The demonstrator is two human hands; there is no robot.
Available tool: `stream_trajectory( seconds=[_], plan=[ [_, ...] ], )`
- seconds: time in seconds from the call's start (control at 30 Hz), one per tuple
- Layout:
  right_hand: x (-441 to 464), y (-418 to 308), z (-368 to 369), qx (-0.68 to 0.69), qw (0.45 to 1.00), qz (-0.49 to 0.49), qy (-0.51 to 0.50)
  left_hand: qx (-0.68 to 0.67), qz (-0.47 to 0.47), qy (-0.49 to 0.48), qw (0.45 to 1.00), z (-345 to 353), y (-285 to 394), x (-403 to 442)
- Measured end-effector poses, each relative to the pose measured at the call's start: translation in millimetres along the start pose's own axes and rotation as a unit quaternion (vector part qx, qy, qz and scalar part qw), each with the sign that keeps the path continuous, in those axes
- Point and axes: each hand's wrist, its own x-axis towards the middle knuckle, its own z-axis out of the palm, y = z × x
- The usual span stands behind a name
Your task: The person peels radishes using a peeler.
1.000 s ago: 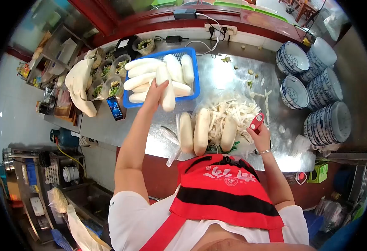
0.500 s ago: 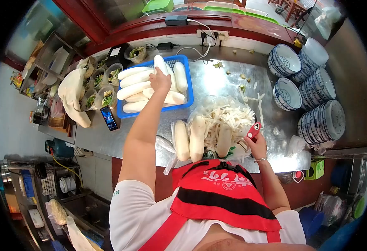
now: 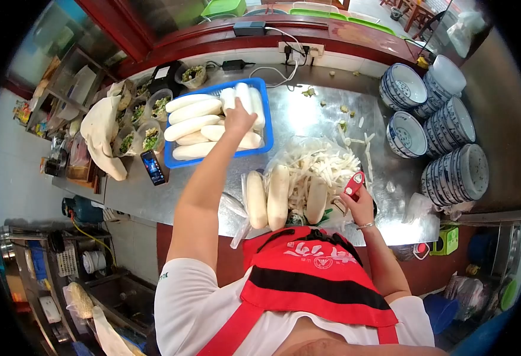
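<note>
My left hand (image 3: pixel 240 116) is over the blue basket (image 3: pixel 170 155), with its fingers closed around the lower part of a peeled white radish (image 3: pixel 243 95). Several more peeled radishes (image 3: pixel 194 110) lie in the basket beside it. In my right hand (image 3: pixel 361 204) is a red peeler (image 3: pixel 353 183), held above the counter. Just left of that hand, a heap of peelings (image 3: pixel 325 163) spreads over a clear plastic bag. Three unpeeled-looking radishes, among them one at the left (image 3: pixel 256 200), lie at the near edge of the counter.
Stacks of blue-and-white bowls (image 3: pixel 455 172) stand at the right. Tubs of chopped greens (image 3: pixel 151 136), a pale cloth (image 3: pixel 101 136) and a phone (image 3: pixel 153 167) are at the left. Scraps (image 3: pixel 343 109) dot the metal counter (image 3: pixel 296 115). A white cable runs to the wall socket.
My left hand has shifted right within the basket, bringing the radish along and down beside the others. My right hand with the peeler has moved slightly left.
</note>
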Motion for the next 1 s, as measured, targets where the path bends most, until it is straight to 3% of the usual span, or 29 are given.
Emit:
stream_trajectory(
  seconds=[0.07,0.2,0.37,0.43,0.47,0.53,0.6,0.67,0.8,0.87,0.93,1.0],
  plan=[
    [0.1,1.6,1.6,0.004,1.0,-0.018,0.018,-0.002,0.012,-0.03,0.999,-1.8,12.7,-13.8],
    [1.1,7.1,1.6,0.005,0.999,-0.04,0.035,0.035,-0.024,-0.001,0.999,1.6,11.3,-7.9],
    [-5.1,6.4,-6.7,-0.051,0.997,-0.039,0.052,0.089,0.025,0.029,0.995,-5.7,19.8,-26.1],
    [-8.5,6.9,-9.0,-0.013,0.998,-0.028,0.056,0.022,0.209,0.205,0.956,-2.6,16.0,-48.7],
    [-7.3,4.9,-9.0,0.025,0.997,-0.029,0.059,0.024,0.209,0.203,0.956,-0.2,13.8,-64.1],
    [-6.5,4.5,-12.7,0.001,0.999,-0.014,0.052,-0.114,0.272,0.174,0.94,5.9,14.5,-112.6],
    [-4.9,6.9,-13.8,0.007,0.998,-0.004,0.07,-0.18,0.197,0.053,0.962,19.1,9.9,-170.5],
    [1.3,16.5,-13.1,0.009,0.998,-0.007,0.064,-0.194,0.134,-0.002,0.972,51.3,-7.0,-215.1],
    [6.2,14.4,-7.1,0.02,0.999,-0.004,0.049,-0.212,0.103,-0.022,0.972,73.0,-9.4,-274.5],
    [11.7,18.6,-5.1,0.064,0.996,-0.021,0.056,-0.095,0.116,0.023,0.988,71.3,-0.8,-285.8],
    [14.1,16.7,-8.0,0.069,0.994,-0.034,0.071,-0.114,0.137,0.046,0.983,63.5,12.5,-283.6],
    [14.3,13.1,-11.5,0.1,0.991,-0.005,0.084,-0.136,0.217,-0.029,0.966,67.1,26.3,-277.2]
  ],
)
